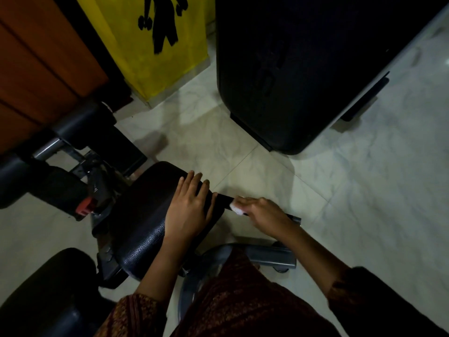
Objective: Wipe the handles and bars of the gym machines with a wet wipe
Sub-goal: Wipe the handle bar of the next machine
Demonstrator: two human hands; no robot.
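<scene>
Left hand (189, 210) is lying flat on the black seat pad (138, 222), about 7 o'clock from frame centre. Fingers are straight and slightly spread, pointing to 12–1 o'clock, with the tips sitting at the pad's far edge. The thumb is sticking out toward 3 o'clock, next to the root of the handle (224, 200). It is gripping nothing, just pressing palm-down.

The handle is running as a dark bar from the pad's right edge toward 4 o'clock and ending in a grey tip.

Right hand (264, 215) is sitting at 3 o'clock of the left hand, over the middle of the handle. Its fingers are curling down over the wet wipe (236, 208), a white bunched wad showing at the hand's 9 o'clock side and pressing against the bar. The hand is showing blurred, so I cannot tell the exact finger wrap.

The hands are staying apart, with a short bare stretch of handle showing between them. Patterned dark sleeves (136, 312) are covering both forearms.

Around them:
- Pale marble floor (352, 190) is showing underneath.
- A big black machine housing (291, 69) is standing at 1 o'clock.
- A yellow sign (170, 64) with a black figure is standing at 11 o'clock.
- A wooden panel (36, 64) is showing at 10 o'clock.
- Black foam rollers (80, 122) are sitting at 9–10 o'clock.
- A red catch (86, 207) is sitting at 9 o'clock of the pad.
- A grey base tube (272, 256) is lying at 6 o'clock of the right hand.
</scene>
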